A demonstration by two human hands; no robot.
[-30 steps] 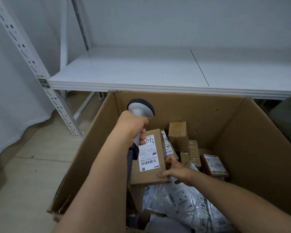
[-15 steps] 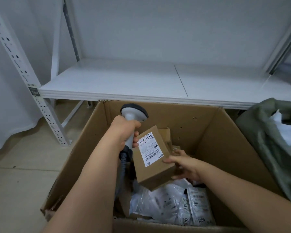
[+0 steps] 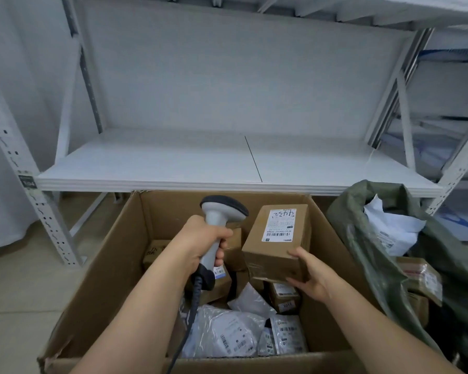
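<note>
White steel shelving (image 3: 173, 160) stands behind everything, its lower board just beyond the far wall of the large open brown cardboard carton (image 3: 111, 265), which holds small boxes and white plastic mailer bags (image 3: 227, 330). An olive-green fabric sack (image 3: 362, 238) slumps just beside the carton on the right, with more parcels showing in its mouth.

Held in the air above the carton's middle is the small brown cardboard parcel with a white printed label (image 3: 276, 255). The right hand (image 3: 311, 276) grasps it only at its near lower corner, fingers (image 3: 297, 283) underneath and thumb on top. That grip looks like the weak point. Most of the box hangs out beyond the hand, so a quick swing toward the shelf or the sack could tip it loose. It would then drop back among the others, where it might be scanned twice or lost in the pile.

The grey pistol-shaped plastic barcode scanner (image 3: 219, 211) sits in the left hand (image 3: 203, 244), fingers clenched round its handle and head aimed away, left of the label (image 3: 280, 225). Its dark coiled cable (image 3: 193, 298) trails down into the carton. If the arm lifts, it could snag on a box edge and jerk the aim off.
</note>
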